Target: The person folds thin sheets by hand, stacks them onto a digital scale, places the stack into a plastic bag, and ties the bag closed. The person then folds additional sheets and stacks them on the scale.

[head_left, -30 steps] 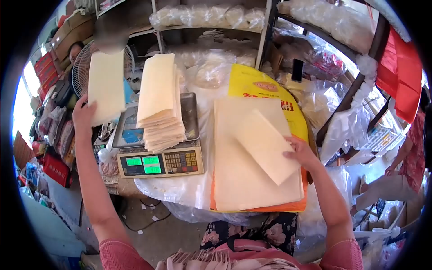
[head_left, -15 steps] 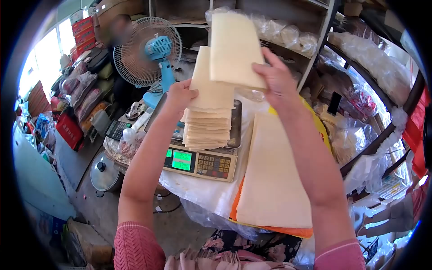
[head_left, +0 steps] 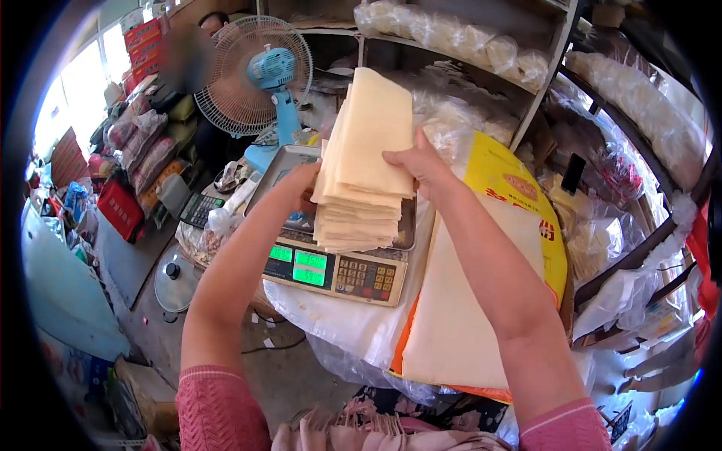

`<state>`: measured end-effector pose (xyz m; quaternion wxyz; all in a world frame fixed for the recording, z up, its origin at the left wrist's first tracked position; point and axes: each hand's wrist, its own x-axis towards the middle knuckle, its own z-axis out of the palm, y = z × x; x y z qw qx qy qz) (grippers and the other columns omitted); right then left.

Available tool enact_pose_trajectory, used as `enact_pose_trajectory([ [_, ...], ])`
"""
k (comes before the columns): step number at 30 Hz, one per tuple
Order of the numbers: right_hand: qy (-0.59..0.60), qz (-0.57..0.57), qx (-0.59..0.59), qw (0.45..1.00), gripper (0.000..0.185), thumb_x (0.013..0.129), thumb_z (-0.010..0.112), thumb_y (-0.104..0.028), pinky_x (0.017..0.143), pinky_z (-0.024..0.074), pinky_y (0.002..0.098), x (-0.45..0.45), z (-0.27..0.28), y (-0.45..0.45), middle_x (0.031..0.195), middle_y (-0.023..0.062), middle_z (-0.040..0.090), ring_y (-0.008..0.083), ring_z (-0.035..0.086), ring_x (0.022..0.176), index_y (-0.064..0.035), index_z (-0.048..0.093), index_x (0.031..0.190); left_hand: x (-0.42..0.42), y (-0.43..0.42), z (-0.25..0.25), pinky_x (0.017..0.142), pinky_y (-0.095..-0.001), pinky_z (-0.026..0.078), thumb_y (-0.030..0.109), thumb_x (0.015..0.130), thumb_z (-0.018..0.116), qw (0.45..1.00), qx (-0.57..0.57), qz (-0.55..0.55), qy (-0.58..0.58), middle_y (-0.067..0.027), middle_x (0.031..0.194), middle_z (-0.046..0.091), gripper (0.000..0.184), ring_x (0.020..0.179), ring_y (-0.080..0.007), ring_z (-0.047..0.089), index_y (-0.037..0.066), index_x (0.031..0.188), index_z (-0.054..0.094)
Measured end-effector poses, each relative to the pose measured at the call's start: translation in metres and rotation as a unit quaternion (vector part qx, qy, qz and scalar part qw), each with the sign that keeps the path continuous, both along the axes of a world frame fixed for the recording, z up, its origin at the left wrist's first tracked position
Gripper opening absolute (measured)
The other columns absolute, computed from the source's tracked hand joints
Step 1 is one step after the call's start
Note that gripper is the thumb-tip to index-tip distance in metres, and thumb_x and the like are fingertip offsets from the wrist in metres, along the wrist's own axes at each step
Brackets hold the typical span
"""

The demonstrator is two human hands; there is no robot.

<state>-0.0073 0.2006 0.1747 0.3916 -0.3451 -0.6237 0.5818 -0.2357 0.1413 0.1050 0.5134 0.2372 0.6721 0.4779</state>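
A tall stack of folded cream sheets (head_left: pixel 368 143) rests on the metal pan (head_left: pixel 407 234) of a digital scale (head_left: pixel 368 278). My left hand (head_left: pixel 303 186) grips the stack's left side, its fingers partly hidden behind the sheets. On the opposite side, my right hand (head_left: pixel 423 161) is closed on the upper right edge, thumb at the front. Green digits glow on the scale display (head_left: pixel 309 267), too blurred to read surely. To the right, under my right forearm, lies a broad pile of flat cream sheets (head_left: pixel 459 323).
A yellow printed bag (head_left: pixel 553 225) lies under the flat pile. A blue fan (head_left: pixel 271 69) stands behind the scale, near a person partly hidden by it. A calculator (head_left: pixel 201 210) is at the left. Shelves with plastic-wrapped bundles (head_left: pixel 451 41) line the back; a lidded pot (head_left: pixel 175 282) sits below left.
My right hand has brought a folded bundle of sheets down from the air onto the stack. My left hand has moved lower along the side. The display digits look different.
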Motion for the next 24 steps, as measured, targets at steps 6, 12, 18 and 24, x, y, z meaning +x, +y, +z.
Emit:
enact_pose_trajectory([
  [6, 0.221, 0.113, -0.128, 0.96, 0.068, 0.082, 0.054, 0.008, 0.102, 0.0429, 0.0396, 0.048, -0.032, 0.017, 0.134, 0.0145, 0.045, 0.0272, 0.047, 0.122, -0.0082, 0.026, 0.142, 0.039, 0.0, 0.003, 0.097, -0.0361, 0.044, 0.039, 0.089, 0.058, 0.97, 0.168, -0.077, -0.159, -0.0123, 0.123, 0.059, 0.053, 0.111, -0.0231, 0.058, 0.004, 0.129, 0.051],
  [12, 0.337, 0.063, -0.13, 0.93, 0.07, 0.084, 0.053, 0.005, 0.106, 0.0385, 0.0395, 0.165, -0.027, -0.027, 0.139, 0.0125, 0.041, 0.0262, 0.045, 0.125, -0.0093, 0.023, 0.145, 0.156, -0.021, 0.074, 0.073, -0.0282, 0.047, 0.046, 0.085, 0.063, 0.956, 0.25, -0.134, -0.079, -0.0083, 0.097, 0.067, 0.052, 0.084, -0.0158, 0.063, -0.001, 0.107, 0.063],
  [18, 0.203, -0.066, -0.175, 0.961, 0.07, 0.083, 0.054, 0.006, 0.105, 0.0369, 0.0372, 0.312, -0.089, -0.098, 0.139, 0.0086, 0.043, 0.0234, 0.044, 0.126, -0.0102, 0.027, 0.146, 0.259, -0.039, 0.028, 0.055, -0.0297, 0.048, 0.061, 0.085, 0.053, 0.938, 0.089, -0.334, -0.006, -0.0069, 0.082, 0.063, 0.063, 0.064, -0.0154, 0.059, 0.002, 0.103, 0.064],
  [24, 0.022, -0.173, -0.216, 0.961, 0.051, 0.091, 0.049, -0.016, 0.101, 0.0383, 0.0337, 0.367, -0.126, -0.09, 0.129, 0.0051, 0.054, 0.0201, 0.049, 0.12, -0.0104, 0.039, 0.141, 0.285, -0.005, -0.063, 0.09, -0.0403, 0.047, 0.062, 0.091, 0.037, 0.957, 0.0, -0.29, 0.006, -0.0123, 0.114, 0.06, 0.068, 0.107, -0.0227, 0.056, 0.006, 0.127, 0.052],
])
